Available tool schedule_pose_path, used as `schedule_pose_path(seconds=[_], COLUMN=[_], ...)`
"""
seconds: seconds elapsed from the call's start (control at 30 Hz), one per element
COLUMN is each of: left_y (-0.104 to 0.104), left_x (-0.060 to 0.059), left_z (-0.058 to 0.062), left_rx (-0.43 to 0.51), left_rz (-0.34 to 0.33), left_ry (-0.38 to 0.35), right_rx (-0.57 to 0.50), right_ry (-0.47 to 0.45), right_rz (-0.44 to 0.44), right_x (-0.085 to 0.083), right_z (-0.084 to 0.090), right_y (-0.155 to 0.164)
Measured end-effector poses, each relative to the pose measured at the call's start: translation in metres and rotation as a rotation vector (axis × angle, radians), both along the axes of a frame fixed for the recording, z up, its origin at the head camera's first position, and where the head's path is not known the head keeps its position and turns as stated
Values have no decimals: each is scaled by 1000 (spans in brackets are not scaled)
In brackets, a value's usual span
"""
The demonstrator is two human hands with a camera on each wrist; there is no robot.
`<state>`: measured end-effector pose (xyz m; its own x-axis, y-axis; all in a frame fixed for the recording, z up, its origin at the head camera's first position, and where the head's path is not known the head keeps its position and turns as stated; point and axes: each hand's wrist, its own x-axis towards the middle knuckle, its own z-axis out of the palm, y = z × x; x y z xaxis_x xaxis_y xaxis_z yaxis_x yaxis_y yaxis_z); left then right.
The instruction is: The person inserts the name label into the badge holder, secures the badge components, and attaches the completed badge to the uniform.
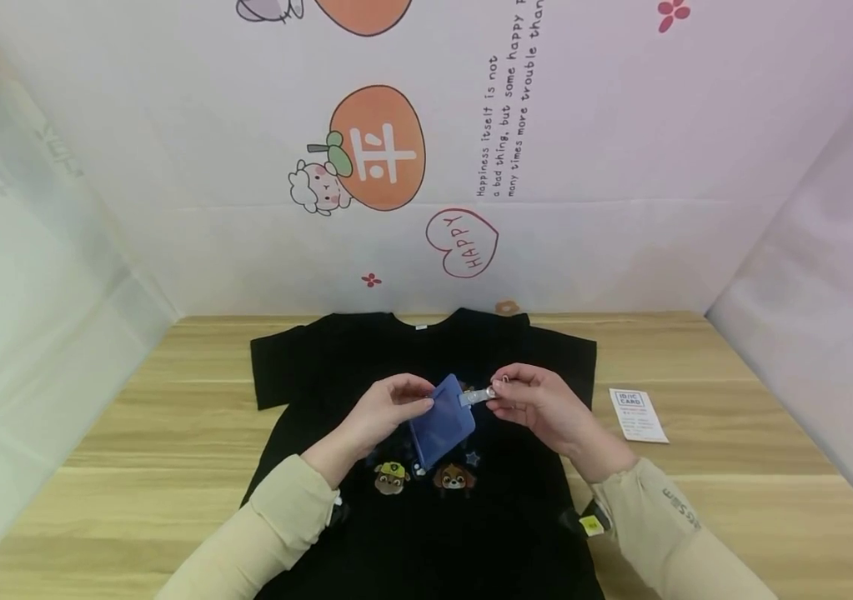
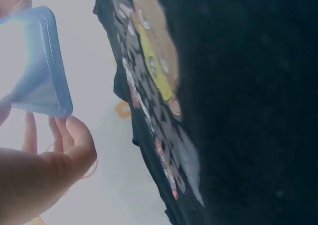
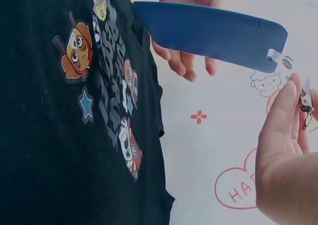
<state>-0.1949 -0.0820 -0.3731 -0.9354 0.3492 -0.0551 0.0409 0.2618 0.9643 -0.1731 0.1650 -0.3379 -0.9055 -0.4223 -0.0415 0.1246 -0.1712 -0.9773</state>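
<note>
Left hand (image 1: 388,408) grips the blue badge holder (image 1: 443,421); right hand (image 1: 539,400) pinches its metal clip (image 1: 503,385) at 3 o'clock. Keep the strap taut over the black T-shirt (image 1: 426,500).

You're holding a blue card holder (image 1: 443,421) tilted above the black T-shirt (image 1: 366,350), which is lying flat on the table; its clear strap with metal clip (image 1: 480,395) is sticking out rightward.

left hand (image 1: 388,408): raised, fingers curled, pinching | right hand (image 1: 534,404): raised, fingertips pinching
</note>
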Motion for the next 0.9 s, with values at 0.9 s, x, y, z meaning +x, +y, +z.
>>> schedule_pose_path(seconds=[0.9], left_y=[13], left_x=[22], left_z=[21], left_rx=[93], left_rz=[-109], left_ry=[10], right_rx=[-31], right_ry=[-107], right_rz=[-77], right_x=[1], right_z=[-9], right_y=[-18])
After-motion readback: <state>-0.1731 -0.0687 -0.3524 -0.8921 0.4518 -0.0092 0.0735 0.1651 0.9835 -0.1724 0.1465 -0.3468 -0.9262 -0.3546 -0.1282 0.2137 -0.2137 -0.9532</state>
